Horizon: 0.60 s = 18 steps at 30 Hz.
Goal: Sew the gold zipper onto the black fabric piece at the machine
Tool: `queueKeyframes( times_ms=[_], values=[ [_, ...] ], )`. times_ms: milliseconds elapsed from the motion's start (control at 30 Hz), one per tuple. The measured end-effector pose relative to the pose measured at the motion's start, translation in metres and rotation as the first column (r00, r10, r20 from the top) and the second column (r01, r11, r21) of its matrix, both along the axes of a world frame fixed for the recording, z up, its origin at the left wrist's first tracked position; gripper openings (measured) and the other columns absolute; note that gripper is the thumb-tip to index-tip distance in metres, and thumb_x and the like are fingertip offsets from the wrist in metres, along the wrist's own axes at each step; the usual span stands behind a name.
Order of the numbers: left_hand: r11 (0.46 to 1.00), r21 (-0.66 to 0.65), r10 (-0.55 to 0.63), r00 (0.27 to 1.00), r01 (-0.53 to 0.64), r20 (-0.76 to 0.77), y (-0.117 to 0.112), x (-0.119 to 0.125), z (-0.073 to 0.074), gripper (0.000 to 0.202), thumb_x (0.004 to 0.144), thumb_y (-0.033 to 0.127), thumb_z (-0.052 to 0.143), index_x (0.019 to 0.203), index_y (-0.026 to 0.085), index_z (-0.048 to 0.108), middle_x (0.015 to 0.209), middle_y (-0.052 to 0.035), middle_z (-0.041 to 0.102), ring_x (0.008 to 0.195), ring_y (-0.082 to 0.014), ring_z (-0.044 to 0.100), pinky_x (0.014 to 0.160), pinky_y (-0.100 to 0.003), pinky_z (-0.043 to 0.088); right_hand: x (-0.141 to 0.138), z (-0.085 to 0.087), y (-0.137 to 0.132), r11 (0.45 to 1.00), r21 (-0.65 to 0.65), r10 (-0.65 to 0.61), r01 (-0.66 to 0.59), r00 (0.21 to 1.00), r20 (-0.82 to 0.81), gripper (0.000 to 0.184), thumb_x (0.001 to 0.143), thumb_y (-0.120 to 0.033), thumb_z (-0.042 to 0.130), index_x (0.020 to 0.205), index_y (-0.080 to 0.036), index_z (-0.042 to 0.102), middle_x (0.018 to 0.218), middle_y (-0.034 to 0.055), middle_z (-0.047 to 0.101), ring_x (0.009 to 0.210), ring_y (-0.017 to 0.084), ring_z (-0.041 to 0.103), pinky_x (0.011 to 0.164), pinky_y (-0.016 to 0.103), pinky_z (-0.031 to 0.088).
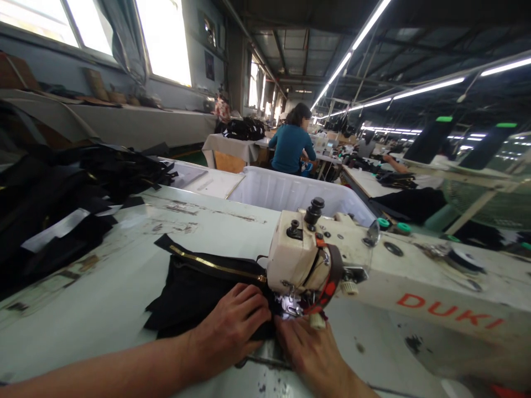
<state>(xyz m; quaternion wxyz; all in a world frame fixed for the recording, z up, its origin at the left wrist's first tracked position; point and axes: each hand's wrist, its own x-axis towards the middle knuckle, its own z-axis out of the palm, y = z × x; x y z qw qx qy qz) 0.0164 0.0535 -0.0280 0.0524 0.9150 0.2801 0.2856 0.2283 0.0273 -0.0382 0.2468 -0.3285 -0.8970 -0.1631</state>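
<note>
A black fabric piece point(186, 296) with a gold-toothed zipper point(215, 266) lies on the sewing table, its right end under the head of a sewing machine point(290, 257). My left hand point(232, 320) is closed, its bent fingers gripping the fabric just left of the lit presser foot point(291, 307). Close in front of the foot, my right hand point(305, 345) has its fingers drawn together at the fabric's edge. Its fingertips are partly hidden by the machine. The zipper's pull sits near the machine head, at the right end of the teeth.
A heap of black pieces with zippers point(53, 193) covers the table's left side. Behind the table stands a white plastic bin point(298, 190). The machine arm point(440, 298) stretches right. Farther off, a person in a blue top point(287, 148) sits at another table.
</note>
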Motion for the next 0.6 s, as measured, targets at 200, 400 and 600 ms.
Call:
queueKeyframes(
  times_ms=[200,400,600],
  values=[
    [0.997,0.067,0.035,0.999,-0.035,-0.001,0.001,0.002,-0.004,0.03,0.072,0.016,0.075,0.095,0.017,0.056,0.096,-0.0058,0.065,0.089,-0.0252,0.057,0.08,-0.04,0.048,-0.003,-0.007,0.004,1.0,-0.005,-0.01,0.009,0.999,-0.044,0.024,0.098,-0.007,0.034,0.09,-0.016,0.055,0.067,-0.0009,0.064,0.054,0.013,0.058,0.054,0.029,0.033],
    [0.991,0.132,0.025,0.998,-0.033,0.062,0.001,0.003,-0.003,0.003,0.086,0.016,0.058,0.085,0.017,0.056,0.08,-0.0046,0.063,0.079,-0.0203,0.057,0.074,-0.034,0.049,0.001,0.0,0.004,1.0,0.016,-0.016,0.016,1.0,-0.002,0.025,0.1,-0.011,0.035,0.107,-0.015,0.058,0.075,0.0013,0.069,0.061,0.014,0.063,0.06,0.028,0.038],
    [0.978,0.21,-0.01,0.997,-0.005,0.073,0.002,0.003,0.0,0.006,0.087,0.012,0.054,0.083,0.015,0.058,0.076,-0.0042,0.063,0.076,-0.02,0.058,0.073,-0.035,0.05,0.006,0.008,0.007,0.998,-0.022,0.057,-0.054,0.983,0.175,0.044,0.088,0.003,0.032,0.124,-0.008,0.054,0.086,0.0057,0.071,0.075,0.017,0.068,0.067,0.03,0.049]
  ],
)
